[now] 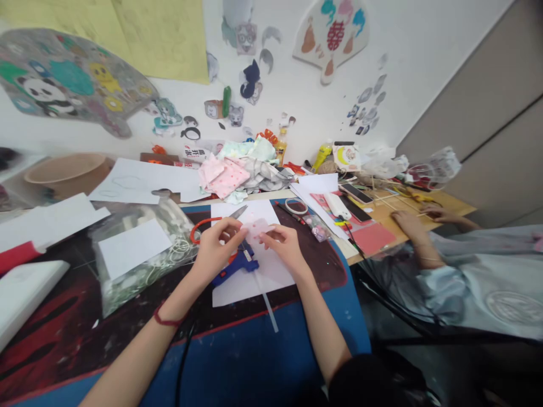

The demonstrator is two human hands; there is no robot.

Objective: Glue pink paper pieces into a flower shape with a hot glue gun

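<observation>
Between my two hands is a small, thin, pale pink piece (255, 228); its exact kind is not clear. My left hand (218, 244) pinches its left edge between thumb and finger. At its right side, the fingertips of my right hand (285, 247) close on the same piece. Just below lies a blue glue gun (237, 268) on a white sheet of paper (275, 277), with a translucent glue stick (267, 305) reaching toward me. Orange-handled scissors (199, 227) rest beside my left hand, partly hidden by it.
To the left lies a clear plastic bag (114, 297) with cords and white pieces. Crumpled fabric (224, 176) is heaped by the wall. A roll of tape (296, 206), a pen and a small packet (318, 227) lie at right. Another person's hand (410, 226) rests on the wooden table (456, 208).
</observation>
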